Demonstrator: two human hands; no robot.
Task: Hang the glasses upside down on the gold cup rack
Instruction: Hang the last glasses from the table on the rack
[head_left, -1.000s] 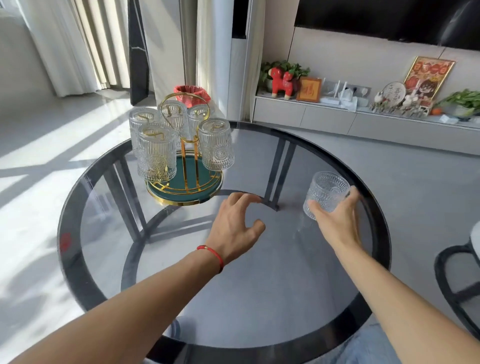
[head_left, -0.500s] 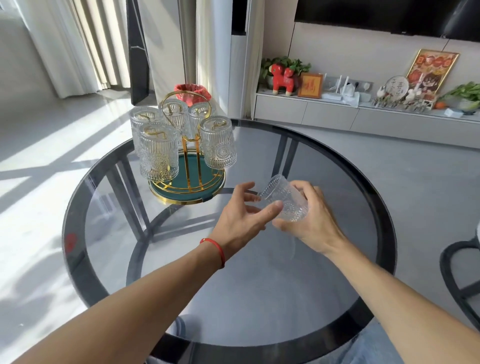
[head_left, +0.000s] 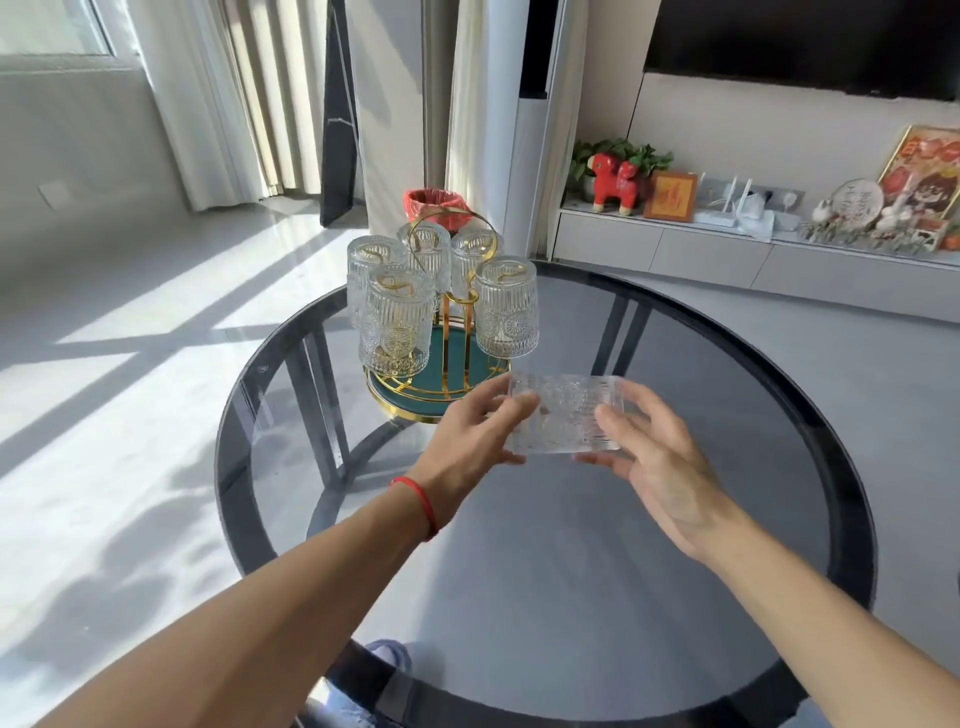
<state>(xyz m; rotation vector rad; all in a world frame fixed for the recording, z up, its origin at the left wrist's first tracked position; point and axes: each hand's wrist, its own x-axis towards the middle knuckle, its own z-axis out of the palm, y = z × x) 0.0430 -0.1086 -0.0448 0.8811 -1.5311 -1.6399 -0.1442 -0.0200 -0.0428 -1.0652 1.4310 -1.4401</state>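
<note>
The loose glass is held in the air above the tabletop, lying on its side with its long axis running left to right, between the two hands. The left hand has its fingers curled round the left end, and the right hand cups the right end with its fingers bent round it, so both grip the glass; which end is the mouth is hard to tell through the clear ribbed wall. The gold rack stands just beyond and to the left of the glass, nearer the left hand, on its round green and gold base. Five glasses already hang upside down on it, the nearest ones being the front left glass and the front right glass. The free spot seems to lie at the front between those two, though the arm itself is not clear to see. To hang it, the glass must be turned mouth down and lifted up and over, and the front right glass, just beside its path, is what it could knock. Further off are a red bin behind the rack and a red toy horse on the low shelf.
</note>
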